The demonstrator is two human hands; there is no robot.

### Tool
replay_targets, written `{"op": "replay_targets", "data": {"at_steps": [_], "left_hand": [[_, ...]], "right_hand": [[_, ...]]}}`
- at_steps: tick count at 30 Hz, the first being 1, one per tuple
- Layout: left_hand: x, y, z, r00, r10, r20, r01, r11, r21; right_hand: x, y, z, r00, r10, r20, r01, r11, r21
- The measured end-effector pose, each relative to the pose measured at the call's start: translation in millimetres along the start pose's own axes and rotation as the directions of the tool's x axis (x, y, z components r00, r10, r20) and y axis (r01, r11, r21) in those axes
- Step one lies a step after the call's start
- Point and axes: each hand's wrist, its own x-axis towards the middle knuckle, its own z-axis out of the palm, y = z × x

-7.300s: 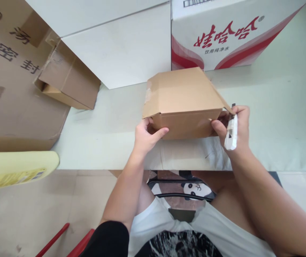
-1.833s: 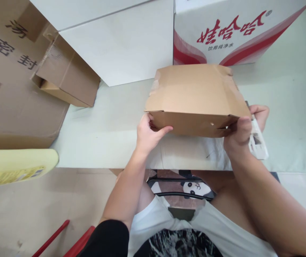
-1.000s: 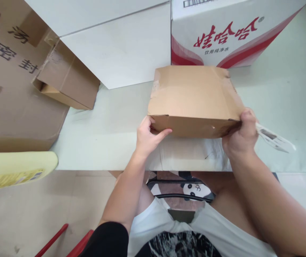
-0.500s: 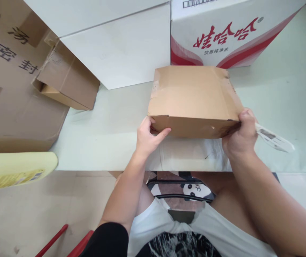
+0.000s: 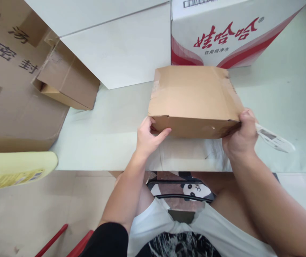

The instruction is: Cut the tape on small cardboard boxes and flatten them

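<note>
A brown cardboard box (image 5: pixel 193 94) with its lid down sits in front of me on the pale green table cover (image 5: pixel 115 139). My left hand (image 5: pixel 149 137) grips the box's near left corner, the thumb lying along the front side. At the near right corner my right hand (image 5: pixel 241 134) is closed around the edge, thumb on top and fingers hidden beneath or behind it. A white, flat device with a small grey display (image 5: pixel 274 138) lies just right of my right hand, its inner end hidden by that hand.
Behind the box stand a white carton (image 5: pixel 131 50) and a white-and-red water carton (image 5: pixel 222 39). On the left are a large brown carton (image 5: pixel 14 107), a smaller brown box (image 5: pixel 70 75) and a pale yellow container (image 5: pixel 16 167). The table's front edge runs close to my lap.
</note>
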Motion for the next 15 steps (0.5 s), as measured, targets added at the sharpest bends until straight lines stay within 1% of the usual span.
{"op": "replay_targets", "data": {"at_steps": [7, 15], "left_hand": [[-0.7, -2.4, -0.1, 1.0, -0.014, -0.002, 0.014, 1.0, 0.005], [-0.7, -0.5, -0.3, 1.0, -0.009, 0.009, 0.009, 1.0, 0.004]], "right_hand": [[1.4, 4.2, -3.6, 0.999, -0.004, 0.038, 0.006, 0.998, -0.059], [0.6, 2.8, -1.8, 1.0, 0.02, 0.023, -0.02, 1.0, -0.024]]}}
